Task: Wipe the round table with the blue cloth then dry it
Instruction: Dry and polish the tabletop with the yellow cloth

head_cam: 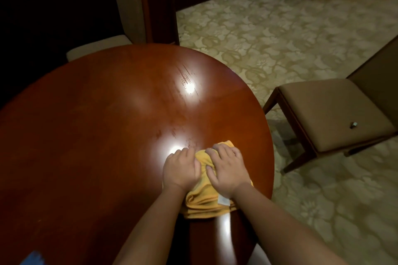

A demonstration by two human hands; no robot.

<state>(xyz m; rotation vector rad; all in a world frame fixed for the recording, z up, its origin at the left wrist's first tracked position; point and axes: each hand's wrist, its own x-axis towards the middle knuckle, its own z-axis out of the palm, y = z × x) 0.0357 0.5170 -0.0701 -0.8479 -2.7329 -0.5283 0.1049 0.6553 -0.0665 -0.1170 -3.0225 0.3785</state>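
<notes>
Left hand (179, 169) palm-down on yellow cloth (204, 199), fingers bent at the knuckles, tips reaching past the cloth's left edge toward the table surface. Right hand (227, 169) palm-down on the same cloth, fingers curled and bunching fabric under them, thumb tucked toward the left hand. Hands side by side, thumbs nearly touching, only a narrow strip of yellow visible between. Both pressing down; cannot tell for sure whether either truly grips the fabric or just pushes on it, though right fingers look curled into the folds. Forearms entering from bottom of frame, converging on the cloth.

Cloth crumpled, on the near-right part of round table (90, 127), close to the edge. Small white tag (223, 200) showing on the cloth just below the right wrist. Folded layers bulging out toward the near side.

Table top glossy reddish-brown wood, two bright light reflections, one just left of the left hand, one farther toward the middle. Streaky smear marks around both glares.

Blue cloth (32, 258) barely in frame at bottom-left corner, well apart from the hands, blurred.

Padded brown chair (331, 114) right of table, small shiny object (353, 124) on its seat, too small to identify. Another chair (127, 2), light upholstery, behind table at upper left. Patterned pale carpet (280, 34) around.
</notes>
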